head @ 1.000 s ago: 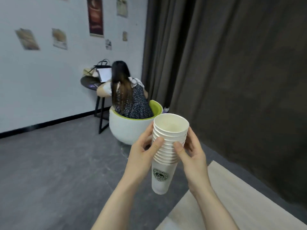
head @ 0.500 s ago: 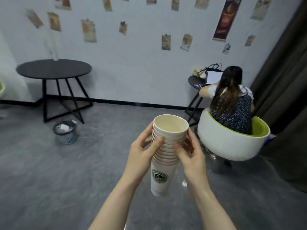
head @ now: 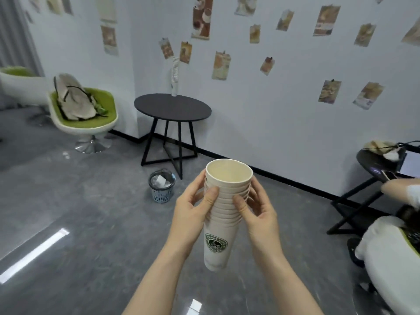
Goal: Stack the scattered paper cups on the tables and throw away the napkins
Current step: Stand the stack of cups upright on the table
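A stack of several white paper cups point(head: 223, 214) with a green round logo is held upright in front of me, above the grey floor. My left hand point(head: 193, 210) grips its left side with thumb and fingers curled round the rims. My right hand point(head: 259, 210) grips the right side the same way. A taller stack of cups point(head: 175, 76) stands on a round black table point(head: 159, 108) by the wall. Below that table sits a small blue mesh bin point(head: 161, 188) with white napkins inside.
A green-and-white swivel chair point(head: 91, 123) with a pale bag on it stands at the left. At the right edge are another black table point(head: 372, 160) with a laptop, a seated person's arm, and a white chair point(head: 391, 253). Grey floor lies between.
The view has swung left: the dark curtain and the seated person slid off to the right, and the round table with the bin came to the middle. Both hands keep the same hold on the cups.
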A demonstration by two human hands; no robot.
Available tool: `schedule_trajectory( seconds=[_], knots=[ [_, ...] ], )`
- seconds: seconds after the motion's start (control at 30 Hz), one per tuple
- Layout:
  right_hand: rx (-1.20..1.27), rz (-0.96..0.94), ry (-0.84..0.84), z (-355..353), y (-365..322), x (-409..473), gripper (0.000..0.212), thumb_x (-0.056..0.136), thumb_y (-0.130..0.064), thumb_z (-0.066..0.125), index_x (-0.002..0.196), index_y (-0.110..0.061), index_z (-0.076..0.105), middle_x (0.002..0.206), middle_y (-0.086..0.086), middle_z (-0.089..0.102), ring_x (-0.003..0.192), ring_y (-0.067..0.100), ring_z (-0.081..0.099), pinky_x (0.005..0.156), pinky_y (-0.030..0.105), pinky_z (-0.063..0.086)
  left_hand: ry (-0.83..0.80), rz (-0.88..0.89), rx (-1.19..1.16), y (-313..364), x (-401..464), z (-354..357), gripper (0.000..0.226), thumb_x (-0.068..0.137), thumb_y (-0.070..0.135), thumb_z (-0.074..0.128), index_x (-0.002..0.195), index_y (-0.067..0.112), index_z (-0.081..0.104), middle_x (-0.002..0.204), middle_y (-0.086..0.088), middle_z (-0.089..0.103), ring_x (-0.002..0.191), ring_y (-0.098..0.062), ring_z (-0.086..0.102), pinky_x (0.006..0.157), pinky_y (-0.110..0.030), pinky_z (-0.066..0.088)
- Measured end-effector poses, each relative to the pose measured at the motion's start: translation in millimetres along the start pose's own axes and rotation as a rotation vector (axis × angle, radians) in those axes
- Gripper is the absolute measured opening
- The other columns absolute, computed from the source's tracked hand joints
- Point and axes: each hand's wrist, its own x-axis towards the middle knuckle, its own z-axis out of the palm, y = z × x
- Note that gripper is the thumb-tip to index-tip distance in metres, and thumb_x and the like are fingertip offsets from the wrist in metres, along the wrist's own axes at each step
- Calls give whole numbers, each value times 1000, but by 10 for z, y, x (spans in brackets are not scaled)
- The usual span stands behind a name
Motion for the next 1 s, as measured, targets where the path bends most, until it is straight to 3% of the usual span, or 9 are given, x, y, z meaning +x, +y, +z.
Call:
schedule_trajectory(
  seconds=[0.17,0.4,0.57,0.8,1.0],
  knots=[
    [27,23,-54,476,274,711,61,73,-24,72,131,-31,55,125,-5,64,119,11,57,105,38,42,56,4,43,24,722,-401,50,78,35,66,127,36,56,121,5,67,116,-8,60,103,-38,46],
    [42,48,-120,837,718,1717,61,73,-24,78,129,-34,55,124,-9,65,119,7,57,106,40,41,130,0,56,-228,1739,-699,46,81,31,65,126,38,57,116,15,68,111,-3,62,98,-35,49],
    [48,51,-163,992,1014,2665,61,72,-25,73,129,-34,55,124,-11,64,117,3,57,107,38,42,169,39,55,-409,2674,-749,47,81,34,72,124,40,56,112,22,68,108,2,62,88,-21,50],
    [25,47,-315,1256,1294,3989,60,75,-27,73,131,-37,53,124,-18,63,116,-3,56,103,30,43,269,72,36,-547,3871,-860,52,77,45,73,126,40,56,116,12,69,111,-5,62,94,-29,47],
    [88,53,-413,1763,1657,4765,64,74,-29,72,134,-32,51,127,-13,62,118,0,55,101,28,44,380,80,43,-646,4658,-1249,54,80,35,75,130,31,56,117,12,68,112,-5,62,97,-31,48]
  ],
)
